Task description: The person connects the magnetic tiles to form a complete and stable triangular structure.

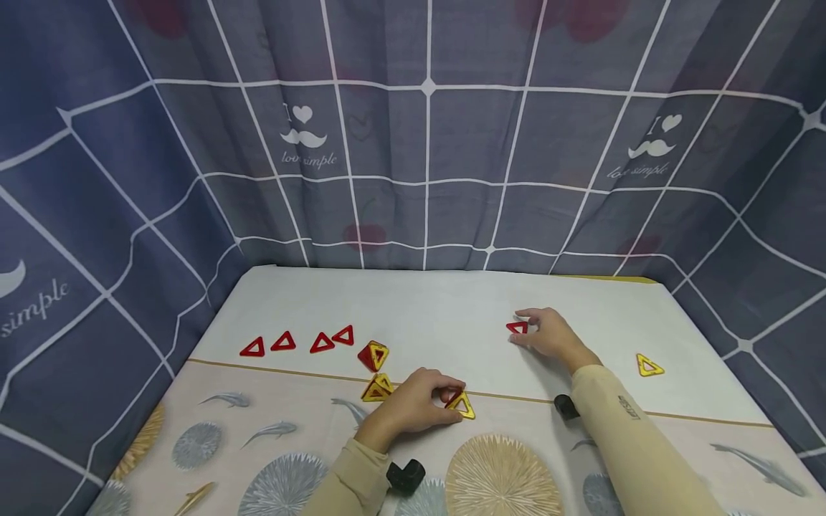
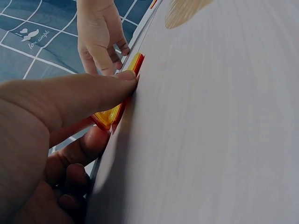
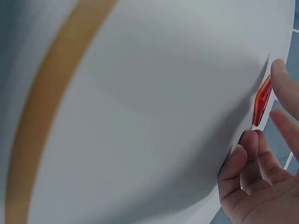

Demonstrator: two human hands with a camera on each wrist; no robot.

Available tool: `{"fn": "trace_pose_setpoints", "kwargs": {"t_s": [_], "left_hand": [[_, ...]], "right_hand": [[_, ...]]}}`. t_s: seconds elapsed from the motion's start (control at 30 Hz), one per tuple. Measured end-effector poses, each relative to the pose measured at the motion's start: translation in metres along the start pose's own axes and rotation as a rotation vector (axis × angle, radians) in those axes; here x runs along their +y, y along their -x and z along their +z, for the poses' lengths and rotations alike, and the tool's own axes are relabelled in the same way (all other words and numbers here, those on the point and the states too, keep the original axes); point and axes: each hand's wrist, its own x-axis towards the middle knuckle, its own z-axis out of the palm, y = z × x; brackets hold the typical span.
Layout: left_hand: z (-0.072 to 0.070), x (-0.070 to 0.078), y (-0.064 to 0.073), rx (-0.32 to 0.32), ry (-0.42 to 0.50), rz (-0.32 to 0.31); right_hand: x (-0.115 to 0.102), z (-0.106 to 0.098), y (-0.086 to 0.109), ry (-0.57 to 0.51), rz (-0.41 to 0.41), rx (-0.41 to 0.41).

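My left hand (image 1: 416,401) pinches a yellow magnetic triangle tile (image 1: 466,410) between thumb and fingers, with a red triangle tile (image 1: 452,393) against it. In the left wrist view, the thumb lies across the yellow and red tile edges (image 2: 135,63), close to the tabletop. Farther off to the right, my right hand (image 1: 548,333) has its thumb and a finger at the sides of a red triangle tile (image 1: 518,327). In the right wrist view, that red tile (image 3: 262,102) sits low at the white surface between the digits; the other fingers are curled beside it.
Several loose red triangle tiles (image 1: 283,341) lie in a row at left. Joined red-and-yellow tiles (image 1: 373,355) and another yellow cluster (image 1: 377,388) stand near the left hand. One yellow triangle tile (image 1: 649,365) lies at right. A checked curtain (image 1: 426,158) surrounds the table.
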Motion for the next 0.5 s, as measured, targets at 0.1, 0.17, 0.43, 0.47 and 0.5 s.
{"fn": "trace_pose_setpoints", "kwargs": {"t_s": [0.1, 0.17, 0.43, 0.47, 0.5], "left_hand": [[0.0, 0.0001, 0.0001, 0.005, -0.006, 0.008], [0.0, 0.0003, 0.0, 0.006, -0.006, 0.004], [0.0004, 0.0006, -0.001, 0.004, 0.001, -0.007], [0.0004, 0.0007, -0.001, 0.006, 0.0, -0.007], [0.0003, 0.0008, -0.0011, 0.007, -0.002, -0.006]], "right_hand": [[-0.0006, 0.0002, -0.0009, 0.012, 0.011, 0.001], [-0.0005, 0.0009, -0.0016, 0.017, 0.018, 0.004], [0.0029, 0.0022, -0.0008, 0.006, 0.013, 0.017], [0.0033, 0.0023, -0.0007, 0.004, 0.015, 0.02], [0.0035, 0.0025, -0.0004, 0.001, 0.018, 0.022]]}}
